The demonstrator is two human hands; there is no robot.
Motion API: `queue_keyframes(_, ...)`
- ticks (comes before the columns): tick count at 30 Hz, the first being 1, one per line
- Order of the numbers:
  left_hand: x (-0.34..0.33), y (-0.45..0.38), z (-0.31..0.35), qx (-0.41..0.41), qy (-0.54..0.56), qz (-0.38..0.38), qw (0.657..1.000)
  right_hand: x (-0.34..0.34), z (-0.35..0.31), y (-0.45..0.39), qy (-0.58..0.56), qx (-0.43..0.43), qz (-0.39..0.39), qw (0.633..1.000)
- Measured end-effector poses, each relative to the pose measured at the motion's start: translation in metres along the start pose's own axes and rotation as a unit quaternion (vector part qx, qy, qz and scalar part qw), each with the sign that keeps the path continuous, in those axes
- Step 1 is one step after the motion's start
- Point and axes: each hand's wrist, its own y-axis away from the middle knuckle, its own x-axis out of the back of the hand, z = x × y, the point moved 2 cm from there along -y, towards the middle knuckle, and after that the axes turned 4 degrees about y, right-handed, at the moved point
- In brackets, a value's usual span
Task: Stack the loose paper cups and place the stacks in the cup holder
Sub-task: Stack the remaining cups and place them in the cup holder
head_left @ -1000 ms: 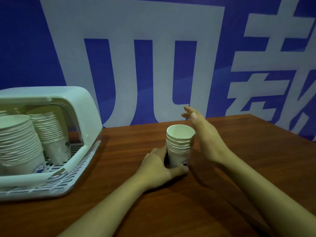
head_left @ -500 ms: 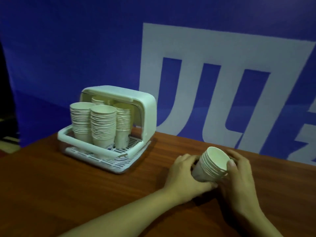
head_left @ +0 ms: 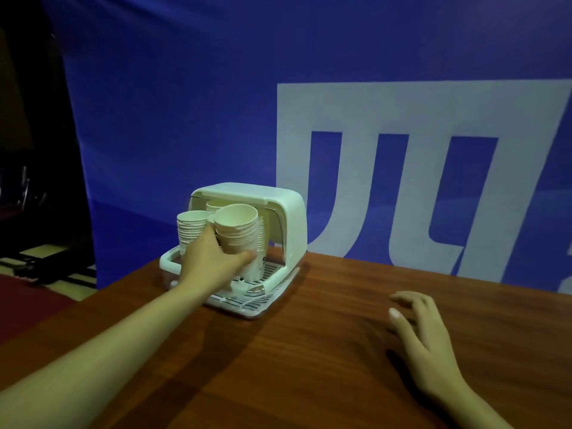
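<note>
Paper cup stack (head_left: 237, 230): several pale, off-white cups nested one inside another, rims showing as close ridges below a wide open mouth, the whole tilted a little toward the viewer. Held aloft in the left hand (head_left: 210, 261), whose fingers wrap the far left side while the thumb presses across the lower front of the stack. Position: raised in front of the open mouth of the cup holder (head_left: 288, 218), above its front rail and not resting on anything. Cup holder: white plastic box with a rounded hood swung back, a slotted drain tray at its base, standing on the tabletop (head_left: 309, 351) near the far left corner. Contents: a taller stack of cups (head_left: 190, 227) at the left, another stack (head_left: 215, 205) at the rear, and one with dark print (head_left: 258, 267) low on its side, just behind the held stack. Right hand (head_left: 421, 332): well apart to the right, fingers spread and relaxed, holding nothing, low over the brown wood-grain tabletop. Backdrop: blue banner (head_left: 185, 103) with large pale lettering.
</note>
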Motion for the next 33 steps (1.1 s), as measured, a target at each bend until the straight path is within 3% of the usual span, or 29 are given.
queue_keyframes(10,-0.03,-0.009,-0.004,0.026,-0.135,-0.115,0.984,-0.004,0.007,-0.002,0.046,-0.002,-0.049,0.998)
queue_keyframes(13,-0.037,-0.009,-0.019,0.056,-0.227,-0.115,0.966,-0.005,0.008,-0.004,0.115,-0.005,-0.079,0.99)
queue_keyframes(17,-0.043,-0.005,-0.036,0.064,-0.246,-0.106,0.961,-0.004,0.005,-0.005,0.13,-0.012,-0.095,0.987)
queue_keyframes(22,-0.03,0.01,-0.035,0.016,-0.193,-0.086,0.977,-0.003,0.003,-0.005,0.13,0.002,-0.085,0.988)
queue_keyframes(27,-0.001,0.021,-0.067,-0.109,-0.225,-0.038,0.968,-0.005,-0.003,-0.003,0.145,0.004,-0.083,0.986)
queue_keyframes(33,-0.025,0.037,-0.081,-0.177,-0.189,-0.015,0.966,-0.022,-0.027,-0.004,0.15,-0.011,-0.061,0.987)
